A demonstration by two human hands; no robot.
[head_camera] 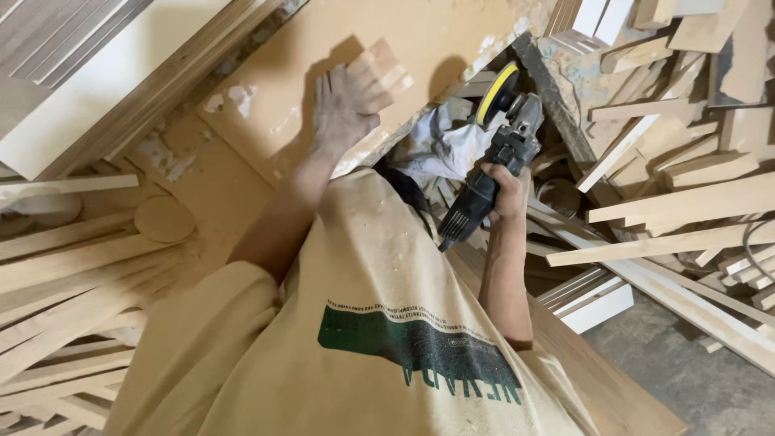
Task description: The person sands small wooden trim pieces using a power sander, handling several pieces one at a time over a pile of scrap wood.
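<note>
Gripping w/ our right hand [508, 192], we've got the fingers wrapped tight round the body of a dark grey handheld power sander w/ a round yellow pad [494, 133]; pad tilts up and away from us, cord end points down toward our dusty beige T-shirt [379, 323]. Tool is held in the air just right of centre, not touching any board.

Left hand [343, 101] is spread nearly flat, fingers loosely curled over a few short pale wooden blocks [386, 71], pinning them against a big flat tan fibreboard panel [339, 48] smeared w/ whitish filler patches. Can't tell whether the fingers actually clamp the blocks or just press on them. Hand and forearm are coated in sawdust.

Between the two hands sits a crumpled white-grey cloth [440, 145], just beside the sander. Further out on the right: a messy heap of pale timber offcuts and strips [678, 161], w/ a white-painted moulding piece [601, 303] below it on the grey concrete floor [686, 371]. On the left: a stack of long thin wooden slats [56, 291], a small round wooden disc [164, 218] in the sawdust, and a white laminated board [89, 97] at top left.
</note>
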